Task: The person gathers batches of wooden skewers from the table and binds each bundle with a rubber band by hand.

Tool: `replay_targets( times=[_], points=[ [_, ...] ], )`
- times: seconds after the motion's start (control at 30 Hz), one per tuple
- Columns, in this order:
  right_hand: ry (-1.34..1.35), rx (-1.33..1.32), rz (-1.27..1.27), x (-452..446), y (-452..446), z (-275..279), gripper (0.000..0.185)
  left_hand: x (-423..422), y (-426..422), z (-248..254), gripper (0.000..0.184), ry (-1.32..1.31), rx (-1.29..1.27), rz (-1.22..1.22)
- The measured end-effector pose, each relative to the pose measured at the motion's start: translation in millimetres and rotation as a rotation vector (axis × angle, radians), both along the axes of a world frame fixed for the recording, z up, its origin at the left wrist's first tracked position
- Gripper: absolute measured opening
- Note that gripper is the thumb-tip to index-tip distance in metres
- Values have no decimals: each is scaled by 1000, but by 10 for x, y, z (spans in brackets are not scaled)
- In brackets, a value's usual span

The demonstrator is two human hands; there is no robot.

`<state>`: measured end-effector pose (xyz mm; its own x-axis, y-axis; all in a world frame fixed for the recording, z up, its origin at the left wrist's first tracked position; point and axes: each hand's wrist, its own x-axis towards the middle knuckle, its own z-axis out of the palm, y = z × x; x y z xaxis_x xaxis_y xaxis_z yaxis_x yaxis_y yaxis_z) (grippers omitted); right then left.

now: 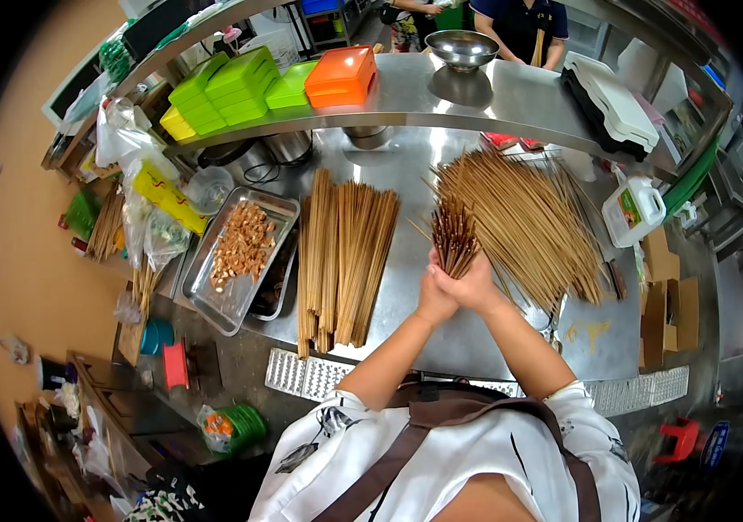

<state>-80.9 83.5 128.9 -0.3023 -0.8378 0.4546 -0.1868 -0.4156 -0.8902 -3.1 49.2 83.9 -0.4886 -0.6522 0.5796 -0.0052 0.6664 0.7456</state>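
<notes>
Both my hands close around one bundle of thin wooden skewers [454, 233], whose dark tips point up toward the camera. My left hand [436, 294] wraps the bundle from the left, and my right hand [473, 285] meets it from the right, the two touching. Just right of them a large loose pile of skewers [528, 226] fans across the steel table. Neater stacks of skewers [349, 261] lie side by side to the left. The lower ends of the held bundle are hidden by my hands.
A metal tray [230, 320] with chopped brown pieces stands at the table's left. Above the far edge runs a steel shelf [406, 103] with green boxes [245, 83], an orange box [341, 76] and a metal bowl [462, 50]. A white jug [634, 213] sits right. Another person [519, 26] stands beyond.
</notes>
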Motion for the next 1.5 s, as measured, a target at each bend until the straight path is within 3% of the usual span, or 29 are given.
replay_targets(
  times=[0.03,0.1,0.2,0.23,0.37,0.43,0.5,0.6,0.67,0.73,0.8,0.83,0.9,1.03,1.1,1.13,1.2,1.27,1.33,1.37,1.43,1.5],
  points=[
    [-1,2,-8,-4,0,3,51,-1,20,-38,42,29,303,-45],
    [172,-21,-111,3,40,81,44,-21,22,-73,43,3,496,-63],
    [137,-85,-96,-1,125,262,40,-30,33,-13,43,-36,321,-78],
    [176,-67,-37,-45,164,241,53,-24,41,24,43,-47,257,-79],
    [60,-19,89,-85,203,288,64,-8,79,87,44,-86,124,-91],
    [8,-30,101,-71,193,265,59,-16,77,64,45,-105,100,-108],
    [-41,-35,113,-86,205,196,54,-28,44,-69,45,-143,115,-128],
    [16,182,159,-112,179,2,41,-33,-67,-341,45,-257,292,-188],
    [-104,259,2,-66,167,-86,31,-23,-51,-396,45,-297,346,-216],
    [-97,210,-17,-34,202,-37,34,6,88,-247,41,128,614,-319],
    [35,67,-15,60,266,-123,40,76,133,-630,37,-121,361,-204],
    [57,27,-42,120,304,-206,44,126,129,-683,36,-146,406,-194],
    [-139,234,-68,173,279,-374,39,173,109,-773,35,-203,489,-194],
    [-260,155,-221,78,419,-244,33,149,343,-592,37,-145,407,-212],
    [-408,122,11,-155,497,113,34,177,383,-443,42,-128,419,-267],
    [-413,117,-14,-240,537,150,34,239,416,-365,38,-215,446,-376],
    [-834,124,468,-383,608,179,37,300,529,-221,34,-311,466,-498],
    [-839,106,524,-422,703,117,38,347,712,-101,23,-365,1176,-799],
    [-756,140,249,-429,895,111,39,381,925,-16,18,-209,1412,-916],
    [-700,126,130,-513,1018,-104,42,399,1027,96,18,-200,1524,-851],
    [-595,243,-153,-904,1438,-465,44,465,1048,54,18,-231,1532,-811],
    [-297,615,-761,-1413,1960,-942,30,519,1053,6,16,-193,1538,-754]
  ],
)
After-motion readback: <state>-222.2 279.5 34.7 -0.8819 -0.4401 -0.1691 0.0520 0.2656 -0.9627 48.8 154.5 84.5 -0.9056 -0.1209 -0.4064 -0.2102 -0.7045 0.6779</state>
